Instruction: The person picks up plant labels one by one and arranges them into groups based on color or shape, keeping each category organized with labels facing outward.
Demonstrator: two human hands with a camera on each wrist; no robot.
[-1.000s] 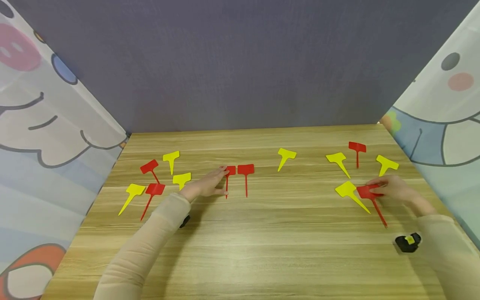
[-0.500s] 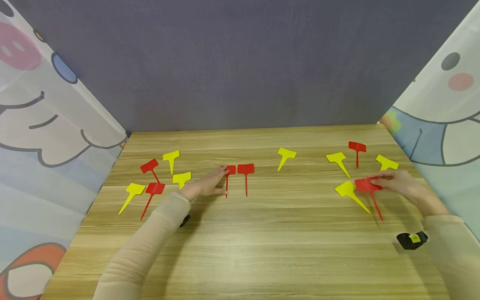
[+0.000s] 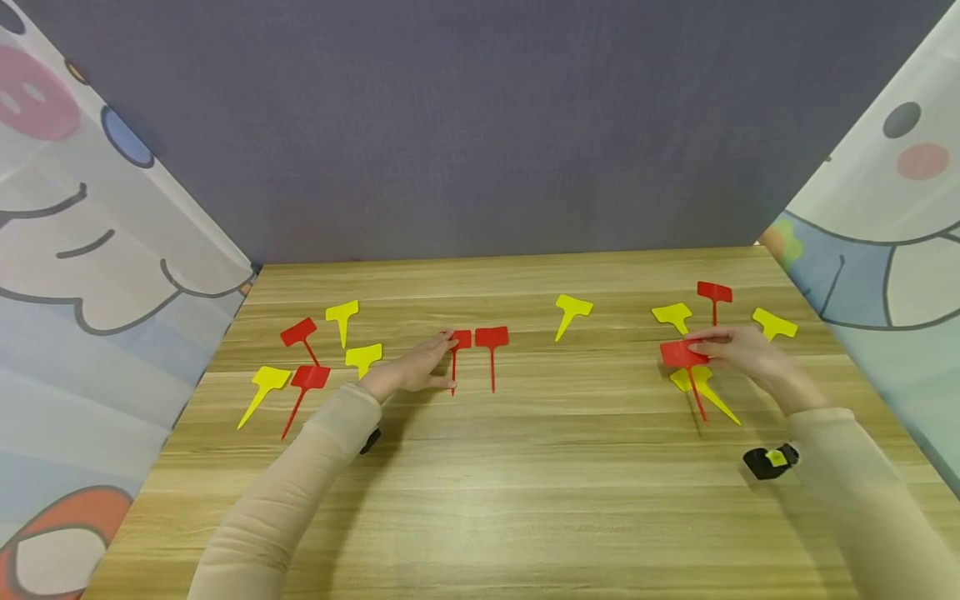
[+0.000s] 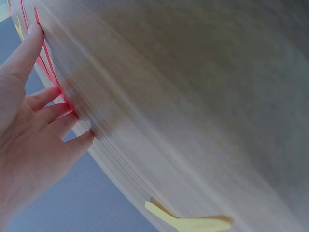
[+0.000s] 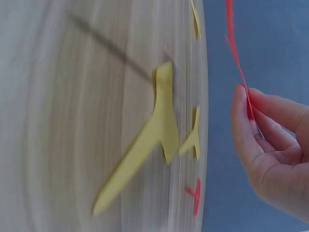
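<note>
My right hand (image 3: 742,354) pinches a red tag (image 3: 678,354) above the near-right yellow tag (image 3: 711,394), which its stem could snag if dipped, while my left hand (image 3: 411,367), fingers spread, touches the centre-left red tag (image 3: 463,339).

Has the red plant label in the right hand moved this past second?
Yes, left. In the head view, the red plant label in the right hand was right of the nearest yellow plant label on the table; now it overlaps that label.
</note>
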